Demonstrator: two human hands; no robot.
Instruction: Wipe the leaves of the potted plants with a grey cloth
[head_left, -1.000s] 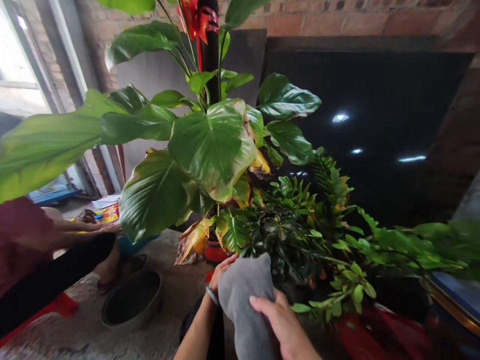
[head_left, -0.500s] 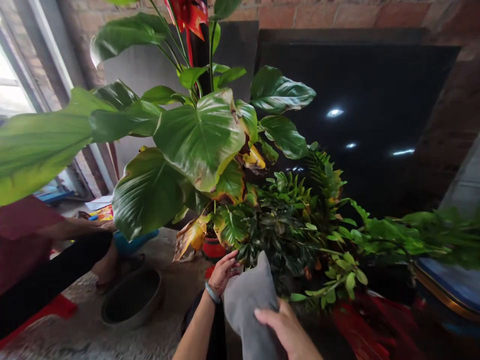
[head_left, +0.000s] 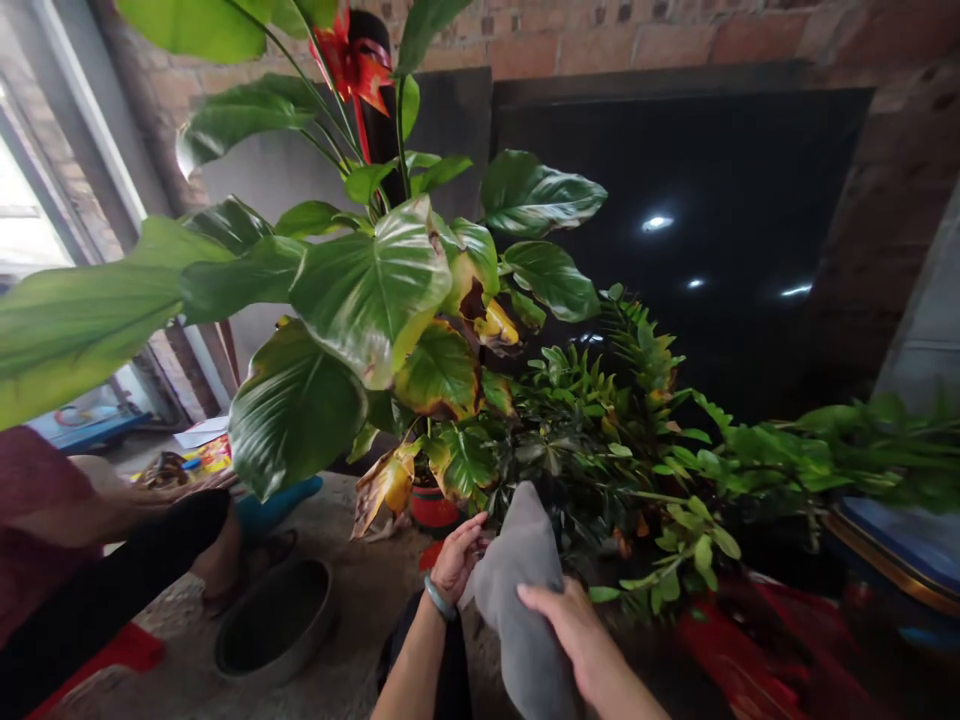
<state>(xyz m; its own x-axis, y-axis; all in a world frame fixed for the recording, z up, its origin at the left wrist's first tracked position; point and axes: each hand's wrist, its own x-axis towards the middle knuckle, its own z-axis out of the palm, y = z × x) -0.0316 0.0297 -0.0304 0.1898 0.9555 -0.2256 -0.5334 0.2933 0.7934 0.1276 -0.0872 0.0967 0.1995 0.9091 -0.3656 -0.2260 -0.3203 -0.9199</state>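
My right hand (head_left: 566, 620) grips a soft grey cloth (head_left: 517, 590), thumb on top; the cloth bulges and rises to a pointed tip among the plant leaves. Just left of the cloth is my left hand (head_left: 459, 562), with a pale bangle (head_left: 439, 598) on its wrist. Its fingers reach forward, slightly bent, near the low leaves; I cannot tell whether they touch the cloth. Beyond the hands stands a big-leaved plant (head_left: 375, 280) in a red pot (head_left: 435, 510), some lower leaves yellow and brown. Darker small-leaved foliage (head_left: 555, 450) is at the cloth's tip.
A dark round basin (head_left: 274, 620) rests on the floor at left. Near it another person (head_left: 45, 520) sits with a forearm across the legs. Red plastic (head_left: 739, 650) and a blue-and-gold rimmed container (head_left: 892, 560) lie at right. A dark shiny panel (head_left: 675, 200) leans on the brick wall.
Both hands and the grey cloth appear slightly further right in view, and the cloth's tip is a little higher. The view has also shifted. My right hand keeps its hold.
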